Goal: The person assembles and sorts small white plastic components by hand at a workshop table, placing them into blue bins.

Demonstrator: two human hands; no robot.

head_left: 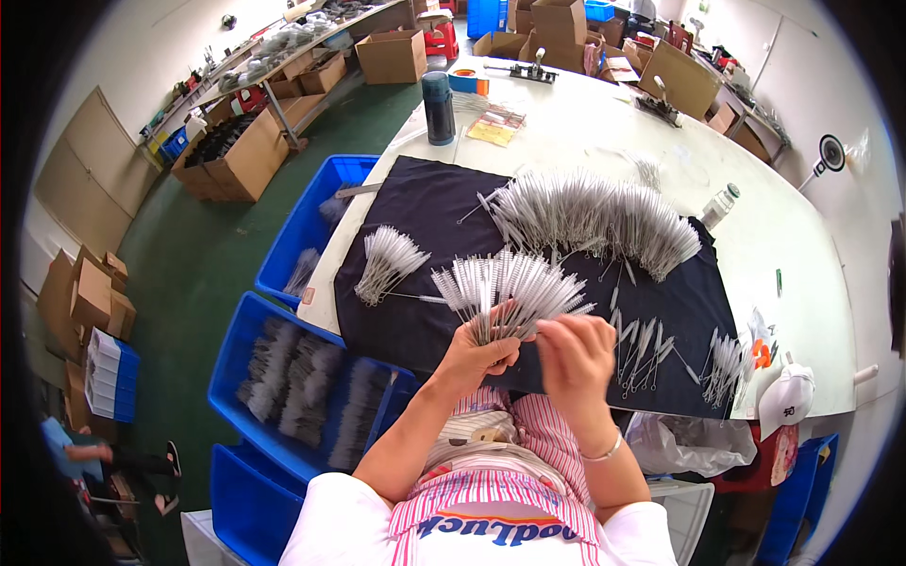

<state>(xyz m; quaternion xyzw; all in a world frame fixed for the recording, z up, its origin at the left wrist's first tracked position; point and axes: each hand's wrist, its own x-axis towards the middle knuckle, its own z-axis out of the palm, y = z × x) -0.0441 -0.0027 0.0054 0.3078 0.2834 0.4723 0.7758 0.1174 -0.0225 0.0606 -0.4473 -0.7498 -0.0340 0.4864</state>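
My left hand is closed round the wire stems of a fanned bundle of straw-cleaning brushes, their white bristle heads pointing up and away from me. Close by the bundle's right side is my right hand, fingers curled together; what they pinch, if anything, is hidden. A smaller bunch of brushes lies on the dark cloth to the left. Beyond my hands a long heap of the same brushes curves across the cloth. Loose brushes lie spread out right of my right hand, beside another small group.
Blue crates of brushes stand at the table's left. On the white table are a dark flask, a tape roll, a clear bottle and a white cap. A person sits at far left.
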